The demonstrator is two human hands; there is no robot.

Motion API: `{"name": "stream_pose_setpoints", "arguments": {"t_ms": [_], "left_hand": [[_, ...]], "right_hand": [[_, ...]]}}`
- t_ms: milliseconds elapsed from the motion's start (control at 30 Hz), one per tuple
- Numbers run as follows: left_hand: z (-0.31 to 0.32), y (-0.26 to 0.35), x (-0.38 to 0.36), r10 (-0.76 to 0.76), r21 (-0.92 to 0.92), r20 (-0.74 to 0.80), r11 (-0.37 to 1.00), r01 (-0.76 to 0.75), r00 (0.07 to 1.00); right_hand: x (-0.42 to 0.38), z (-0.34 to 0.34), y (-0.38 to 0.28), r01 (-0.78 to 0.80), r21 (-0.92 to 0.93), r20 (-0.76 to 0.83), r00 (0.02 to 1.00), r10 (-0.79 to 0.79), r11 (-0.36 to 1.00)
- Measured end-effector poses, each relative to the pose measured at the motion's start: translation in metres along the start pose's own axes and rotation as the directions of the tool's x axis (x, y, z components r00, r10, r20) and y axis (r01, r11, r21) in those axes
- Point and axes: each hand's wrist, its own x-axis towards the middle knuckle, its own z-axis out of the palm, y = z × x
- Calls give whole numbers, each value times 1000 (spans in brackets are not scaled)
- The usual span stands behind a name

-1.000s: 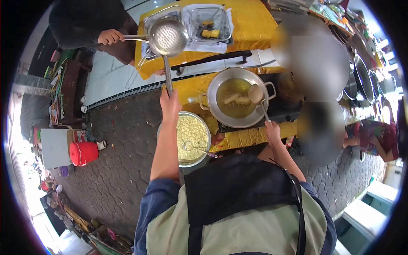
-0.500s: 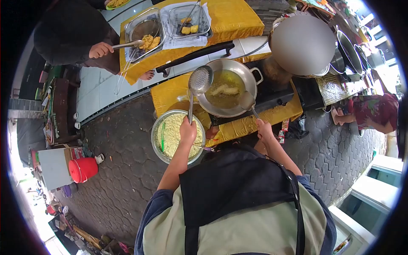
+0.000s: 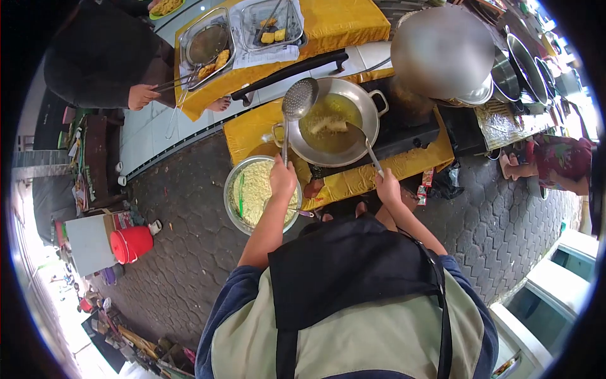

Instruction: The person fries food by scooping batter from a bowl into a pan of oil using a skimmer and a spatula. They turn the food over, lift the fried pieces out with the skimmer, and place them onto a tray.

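Note:
My left hand is closed around the handle of a perforated skimmer, held over the left rim of a metal wok. My right hand grips a metal spatula. Its blade dips into the oil, against the right end of a piece of frying food. Below the skimmer stands a metal bowl of pale yellow, lumpy mixture, with a green strip-like object and a purple-tipped handle in it.
Across from me, another person's hand holds tongs over a tray of fried pieces. A second tray stands beside it on the yellow-covered table. Large pots stand right; a red bucket sits left on the paving.
My spatula has moved from the wok's right side into the oil, against the food. The skimmer stays near the left rim. The other person's hand and utensil have shifted lower.

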Motion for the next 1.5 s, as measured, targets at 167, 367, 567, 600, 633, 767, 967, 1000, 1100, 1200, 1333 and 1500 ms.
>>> {"name": "stream_pose_setpoints", "arguments": {"t_ms": [167, 367, 567, 600, 633, 767, 967, 1000, 1100, 1200, 1333, 1500], "left_hand": [[30, -9, -12, -14, 7, 37, 1000, 14, 999], [48, -10, -32, -153, -4, 11, 988, 153, 988], [62, -7, -43, -241, 20, -6, 970, 241, 971], [63, -4, -43, -243, 20, -3, 970, 243, 970], [65, -2, -44, -257, 17, -9, 966, 257, 966], [67, 9, -47, -297, -20, 22, 954, 298, 955], [72, 20, -48, -318, -17, -18, 948, 318, 948], [71, 24, -49, -329, -44, -20, 944, 328, 944], [78, 21, -43, -350, -26, 15, 936, 350, 937], [86, 17, -38, -342, 9, -8, 940, 342, 940], [87, 17, -29, -355, -6, -28, 935, 355, 934], [85, 22, -26, -384, -22, -30, 923, 384, 923]], "right_hand": [[24, -16, 3, -4, -20, 89, 996, 5, 1000], [58, -27, 11, 103, -20, 195, 976, -97, 994], [85, -14, 7, 140, -88, 324, 940, -105, 986], [90, -12, 4, 152, -88, 336, 935, -114, 985], [94, -9, 0, 140, -112, 349, 932, -93, 984], [111, -1, -10, 155, -220, 373, 926, -64, 963], [129, 12, -1, 224, -206, 341, 929, -144, 953], [130, 15, 4, 229, -207, 345, 927, -148, 951], [133, 19, 12, 277, -139, 356, 910, -213, 951], [136, 15, 6, 246, -167, 388, 907, -165, 955], [152, 21, 9, 199, -131, 420, 899, -127, 971], [177, 56, 43, 50, 5, 462, 886, -47, 999]]}}
